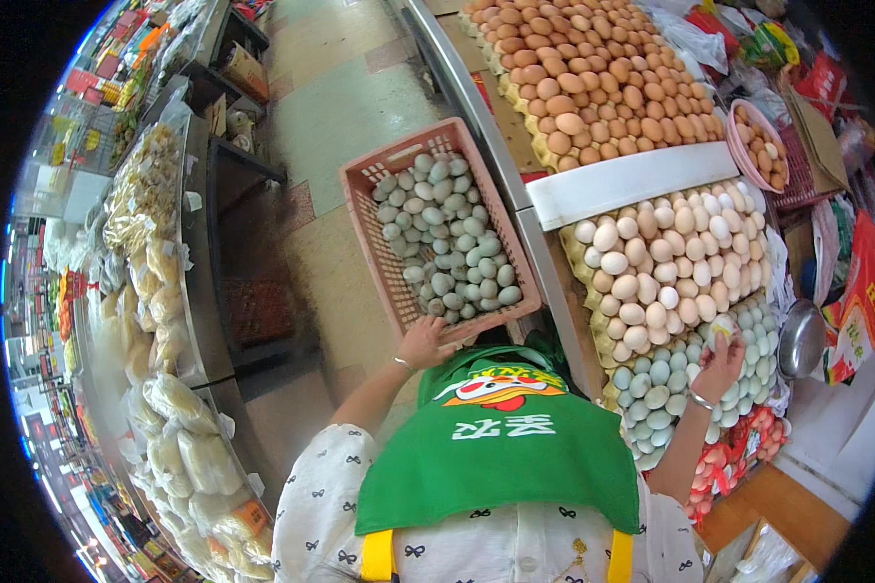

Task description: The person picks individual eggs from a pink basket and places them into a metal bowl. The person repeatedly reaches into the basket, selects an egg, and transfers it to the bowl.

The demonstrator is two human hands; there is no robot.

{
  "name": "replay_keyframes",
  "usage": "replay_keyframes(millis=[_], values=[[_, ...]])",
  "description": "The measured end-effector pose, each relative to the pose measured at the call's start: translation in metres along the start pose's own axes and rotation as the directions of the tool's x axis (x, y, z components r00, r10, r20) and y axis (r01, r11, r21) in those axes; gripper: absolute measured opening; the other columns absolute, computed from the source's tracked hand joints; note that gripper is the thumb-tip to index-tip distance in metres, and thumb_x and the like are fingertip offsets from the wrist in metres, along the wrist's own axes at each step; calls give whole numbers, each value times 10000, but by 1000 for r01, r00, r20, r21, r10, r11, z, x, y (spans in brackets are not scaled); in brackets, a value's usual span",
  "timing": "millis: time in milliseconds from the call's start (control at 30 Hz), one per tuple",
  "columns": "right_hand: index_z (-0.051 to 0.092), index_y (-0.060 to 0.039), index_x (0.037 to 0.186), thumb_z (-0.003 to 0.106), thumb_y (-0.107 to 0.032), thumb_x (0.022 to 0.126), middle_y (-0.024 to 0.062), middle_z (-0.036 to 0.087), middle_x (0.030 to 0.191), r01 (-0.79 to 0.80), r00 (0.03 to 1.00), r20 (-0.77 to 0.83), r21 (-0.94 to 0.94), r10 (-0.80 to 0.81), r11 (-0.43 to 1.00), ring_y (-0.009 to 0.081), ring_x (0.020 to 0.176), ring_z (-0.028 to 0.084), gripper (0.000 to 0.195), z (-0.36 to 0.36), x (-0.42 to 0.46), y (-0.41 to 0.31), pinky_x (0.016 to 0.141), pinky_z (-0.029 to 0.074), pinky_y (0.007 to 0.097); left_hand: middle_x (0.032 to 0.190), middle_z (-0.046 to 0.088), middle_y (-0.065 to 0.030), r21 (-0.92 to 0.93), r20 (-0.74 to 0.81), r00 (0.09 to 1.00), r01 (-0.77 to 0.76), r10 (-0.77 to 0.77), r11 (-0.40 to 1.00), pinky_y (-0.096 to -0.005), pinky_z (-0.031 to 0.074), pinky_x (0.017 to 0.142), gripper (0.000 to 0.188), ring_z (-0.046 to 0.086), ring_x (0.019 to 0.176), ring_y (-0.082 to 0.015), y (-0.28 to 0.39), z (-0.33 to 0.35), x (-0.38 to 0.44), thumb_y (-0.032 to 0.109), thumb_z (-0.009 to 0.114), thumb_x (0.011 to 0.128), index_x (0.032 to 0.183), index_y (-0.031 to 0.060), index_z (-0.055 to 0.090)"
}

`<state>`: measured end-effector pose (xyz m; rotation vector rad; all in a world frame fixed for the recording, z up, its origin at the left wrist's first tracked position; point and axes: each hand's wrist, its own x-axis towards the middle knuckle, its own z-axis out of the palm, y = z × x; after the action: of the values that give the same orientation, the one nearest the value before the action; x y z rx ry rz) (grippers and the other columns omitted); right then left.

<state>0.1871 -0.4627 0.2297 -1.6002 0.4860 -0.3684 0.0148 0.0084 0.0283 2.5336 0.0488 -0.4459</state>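
My left hand (423, 342) rests at the near left corner of a pink plastic basket (529, 306), its fingers over the rim. Many pale green-grey eggs (441, 218) lie in the basket. To the right, my right hand (720, 364) holds a pale egg (722, 329) between thumb and fingers, above the pale blue-green eggs (656, 397) on the stall. Cream and light pink eggs (674, 259) sit in trays just beyond them. Brown eggs (590, 80) fill trays farther off, behind a white divider (634, 184).
A metal-edged counter (474, 102) runs beside the basket. A pink bowl of eggs (758, 146), a round metal dish (800, 339) and red net bags of eggs (736, 459) border the trays. Bagged goods (182, 444) lie on a shelf at left, across the tiled aisle (328, 95).
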Motion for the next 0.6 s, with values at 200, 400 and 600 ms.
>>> replay_keyframes(millis=[200, 400, 600], values=[[530, -62, 1229, 628, -79, 873, 19, 576, 980, 22, 959, 282, 2, -22, 1000, 34, 540, 437, 370, 84, -40, 15, 419, 322, 161, 1059, 567, -176, -238, -170, 983, -109, 69, 965, -414, 464, 880, 404, 555, 1028, -332, 28, -15, 33, 324, 590, 905, 1168, 22, 534], [496, -30, 1230, 714, -70, 801, 46, 549, 1026, -122, 775, 612, -104, 160, 987, 64, 645, 521, 483, 183, -103, 55, 492, 423, 192, 1134, 625, -111, -925, -33, 997, -59, 76, 375, -343, 504, 874, 440, 631, 976, -236, 50, -4, 67, 357, 540, 966, 1259, 28, 515], [421, -1, 1281, 751, -103, 785, 114, 527, 1119, 50, 566, 823, -102, 56, 993, 193, 980, 611, 605, 238, -143, 106, 797, 534, 303, 1206, 594, -119, -860, 224, 955, 287, 193, -422, -398, 497, 937, 530, 615, 1045, -264, 57, -21, 80, 435, 459, 988, 1333, 33, 461]])
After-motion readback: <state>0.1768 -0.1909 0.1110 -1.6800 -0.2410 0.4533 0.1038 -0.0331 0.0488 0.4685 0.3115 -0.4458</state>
